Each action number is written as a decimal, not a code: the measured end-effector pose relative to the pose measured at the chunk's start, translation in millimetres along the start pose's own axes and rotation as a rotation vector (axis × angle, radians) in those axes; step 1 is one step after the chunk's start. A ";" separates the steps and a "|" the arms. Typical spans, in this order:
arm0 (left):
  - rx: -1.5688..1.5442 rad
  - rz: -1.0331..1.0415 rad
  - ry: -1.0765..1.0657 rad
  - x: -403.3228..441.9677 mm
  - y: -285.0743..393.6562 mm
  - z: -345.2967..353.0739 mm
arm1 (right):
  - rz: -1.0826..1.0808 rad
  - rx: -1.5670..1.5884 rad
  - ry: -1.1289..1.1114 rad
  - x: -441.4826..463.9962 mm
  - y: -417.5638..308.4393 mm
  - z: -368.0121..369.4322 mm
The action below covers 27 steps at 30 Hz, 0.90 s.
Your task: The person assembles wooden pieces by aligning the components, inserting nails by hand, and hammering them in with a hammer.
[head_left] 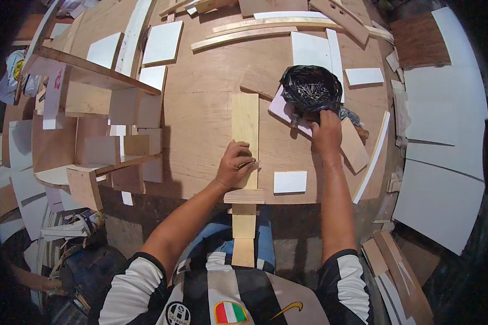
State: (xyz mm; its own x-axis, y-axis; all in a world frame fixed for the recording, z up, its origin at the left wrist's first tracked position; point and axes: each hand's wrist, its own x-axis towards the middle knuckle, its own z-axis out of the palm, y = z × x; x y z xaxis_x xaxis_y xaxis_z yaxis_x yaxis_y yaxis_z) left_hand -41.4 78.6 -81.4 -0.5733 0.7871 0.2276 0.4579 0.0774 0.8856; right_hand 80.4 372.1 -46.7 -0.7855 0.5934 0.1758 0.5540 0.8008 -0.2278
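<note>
A long pale wooden strip runs across the table edge toward my body, with a short wooden crosspiece over it. My left hand rests on the strip, its fingers pinched around something small that I cannot make out. At the right, my right hand is at the near edge of a black plastic bag full of nails; its fingertips are partly hidden there. What looks like a hammer head shows beside the bag. A small white board lies between my forearms.
A wooden shelf-like frame stands at the left of the table. Wooden strips and white boards lie at the far side. Large white panels are at the right, beyond a narrow white strip.
</note>
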 end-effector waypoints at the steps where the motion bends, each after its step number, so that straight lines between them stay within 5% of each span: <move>1: 0.005 -0.003 -0.001 0.2 0.8 -0.2 | 0.009 -0.003 -0.070 1.4 0.8 -1.6; 20: 0.032 0.101 0.003 0.0 -4.1 0.8 | 0.018 0.487 0.108 23.9 -32.3 -51.8; 22: 0.042 0.107 0.006 1.5 -1.1 -0.6 | -0.018 0.756 0.217 19.9 -36.7 -56.9; 27: 0.063 0.106 0.008 1.1 0.7 -0.8 | -0.227 0.675 0.423 -19.1 -61.4 -70.7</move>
State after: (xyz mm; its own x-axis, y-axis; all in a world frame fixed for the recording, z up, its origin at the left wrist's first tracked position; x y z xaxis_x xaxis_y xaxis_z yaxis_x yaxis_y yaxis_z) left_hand -42.3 79.0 -80.3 -0.5246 0.7880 0.3224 0.5580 0.0322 0.8292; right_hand 80.8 317.4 31.6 -0.6131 0.5117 0.6019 0.0035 0.7636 -0.6456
